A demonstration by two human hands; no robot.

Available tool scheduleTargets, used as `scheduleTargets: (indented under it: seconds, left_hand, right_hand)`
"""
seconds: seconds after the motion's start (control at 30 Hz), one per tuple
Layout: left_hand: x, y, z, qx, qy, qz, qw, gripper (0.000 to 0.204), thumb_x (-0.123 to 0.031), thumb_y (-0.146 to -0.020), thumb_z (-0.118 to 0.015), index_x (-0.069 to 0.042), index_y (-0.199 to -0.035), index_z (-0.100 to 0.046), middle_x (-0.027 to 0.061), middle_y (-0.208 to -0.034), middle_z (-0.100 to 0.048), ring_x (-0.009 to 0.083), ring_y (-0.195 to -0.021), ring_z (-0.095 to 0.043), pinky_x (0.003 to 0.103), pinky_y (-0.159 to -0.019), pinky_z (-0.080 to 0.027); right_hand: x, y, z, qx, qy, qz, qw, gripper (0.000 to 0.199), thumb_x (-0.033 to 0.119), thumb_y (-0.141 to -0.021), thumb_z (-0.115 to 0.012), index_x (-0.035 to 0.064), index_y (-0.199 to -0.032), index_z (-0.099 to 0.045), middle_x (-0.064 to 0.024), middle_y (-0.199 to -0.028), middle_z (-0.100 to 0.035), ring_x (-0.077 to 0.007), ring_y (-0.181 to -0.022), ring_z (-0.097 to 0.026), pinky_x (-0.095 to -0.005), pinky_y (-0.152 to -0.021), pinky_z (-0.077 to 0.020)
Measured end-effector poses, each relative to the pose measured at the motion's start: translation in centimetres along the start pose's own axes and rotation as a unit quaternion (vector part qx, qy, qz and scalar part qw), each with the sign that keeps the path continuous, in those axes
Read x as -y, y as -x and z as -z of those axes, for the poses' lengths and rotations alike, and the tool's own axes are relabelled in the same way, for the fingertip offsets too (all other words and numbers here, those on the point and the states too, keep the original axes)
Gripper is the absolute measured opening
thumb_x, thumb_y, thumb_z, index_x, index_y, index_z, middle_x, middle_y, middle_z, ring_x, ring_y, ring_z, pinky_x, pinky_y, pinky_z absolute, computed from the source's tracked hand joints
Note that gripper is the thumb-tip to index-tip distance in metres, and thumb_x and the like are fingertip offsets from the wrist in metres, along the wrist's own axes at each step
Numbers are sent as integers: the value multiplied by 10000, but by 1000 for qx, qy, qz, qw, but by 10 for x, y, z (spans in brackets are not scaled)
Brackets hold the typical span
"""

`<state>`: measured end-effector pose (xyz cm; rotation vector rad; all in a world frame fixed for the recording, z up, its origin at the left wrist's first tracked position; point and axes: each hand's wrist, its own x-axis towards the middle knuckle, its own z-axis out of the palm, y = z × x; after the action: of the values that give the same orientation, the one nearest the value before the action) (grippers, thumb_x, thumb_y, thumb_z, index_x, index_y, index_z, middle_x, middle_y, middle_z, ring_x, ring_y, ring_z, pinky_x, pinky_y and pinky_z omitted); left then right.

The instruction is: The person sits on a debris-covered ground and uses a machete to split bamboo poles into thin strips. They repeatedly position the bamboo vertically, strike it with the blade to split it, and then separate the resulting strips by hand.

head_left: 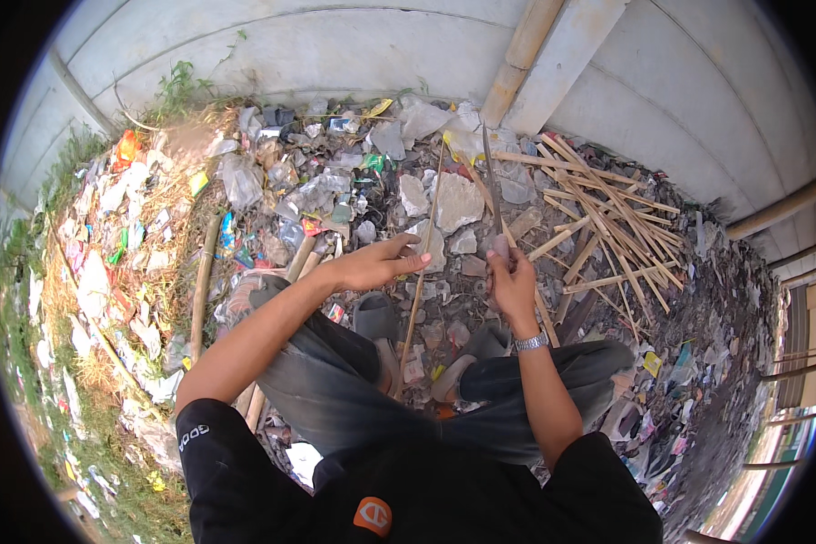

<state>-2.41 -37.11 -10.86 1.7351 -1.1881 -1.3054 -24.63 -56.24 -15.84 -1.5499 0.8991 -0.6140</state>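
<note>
My right hand (513,283) is closed around the handle of a machete (492,181), its long dark blade pointing away from me toward the wall. My left hand (381,263) is open, fingers stretched and apart, close beside a thin bamboo strip (419,290). That strip slants upright between my feet, its far end near yellow plastic. I cannot tell whether my left fingertips touch it. Another light strip (544,313) runs past my right hand. Beyond that hand lies a loose pile of split bamboo sticks (616,227).
Pale rubble chunks (460,204) lie ahead of my hands. Plastic litter (317,190) covers the ground. A concrete wall (281,54) with a post (562,63) stands at the back. Bamboo poles (205,286) lie at the left. My grey sandals (376,315) are below my hands.
</note>
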Motion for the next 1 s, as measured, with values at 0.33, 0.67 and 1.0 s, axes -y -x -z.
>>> scheduleTargets:
  seconds: [0.33,0.67,1.0]
  left_hand:
    - [23,-4,3,-256,398,67,878,362,-179,-1039,-517,65,-1307,-509,173,-1060,-715,210,-853,-706,330,-767,-584]
    - [47,-6,28,-306,396,94,861,319,-85,-1015,-452,51,-1301,-488,154,-1026,-713,169,-700,-640,310,-646,-571]
    - [6,-19,16,-263,290,31,920,230,-95,-1040,-448,19,-1230,-512,124,-934,-708,137,-628,-628,280,-560,-550]
  right_hand:
    - [-5,48,-119,88,-50,105,989,308,218,-956,-666,-74,-1052,-687,-163,-956,-711,-225,-857,-684,-335,-778,-533]
    - [-253,64,-97,15,385,-295,874,586,293,-878,-718,5,-1328,-477,-280,-1297,-510,-462,-1210,-537,-542,-1015,-474]
    - [-182,-43,-91,-195,123,57,971,414,14,-835,-639,-27,-1216,-484,-214,-1096,-566,-401,-1041,-585,-484,-992,-413]
